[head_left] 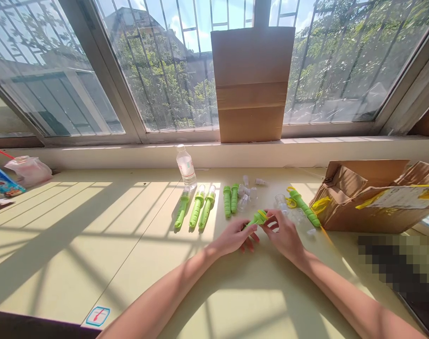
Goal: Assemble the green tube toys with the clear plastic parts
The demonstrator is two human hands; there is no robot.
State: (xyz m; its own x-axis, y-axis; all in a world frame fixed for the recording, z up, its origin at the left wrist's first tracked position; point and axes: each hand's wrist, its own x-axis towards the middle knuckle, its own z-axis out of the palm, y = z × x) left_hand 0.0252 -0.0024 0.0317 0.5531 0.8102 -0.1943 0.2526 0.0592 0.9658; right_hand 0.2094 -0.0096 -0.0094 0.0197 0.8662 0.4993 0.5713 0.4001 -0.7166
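My left hand (235, 235) is closed round the lower part of a green tube (259, 217), which has yellow at its upper end. The fingers of my right hand (283, 233) pinch that end. Three green tubes with clear tops (197, 209) lie side by side to the left. Two more green tubes (230, 200) lie just beyond my hands. Small clear plastic caps (244, 190) are scattered near them. At the right another green tube (305, 208) lies beside yellow cords (291, 202) and more clear pieces (280, 201).
A water bottle (186, 167) stands behind the three tubes. An open cardboard box (376, 207) sits at the right, a dark object (398, 273) in front of it. Cardboard (251, 84) leans on the window. A pink-white bag (30, 170) and blue packet (3, 181) lie far left.
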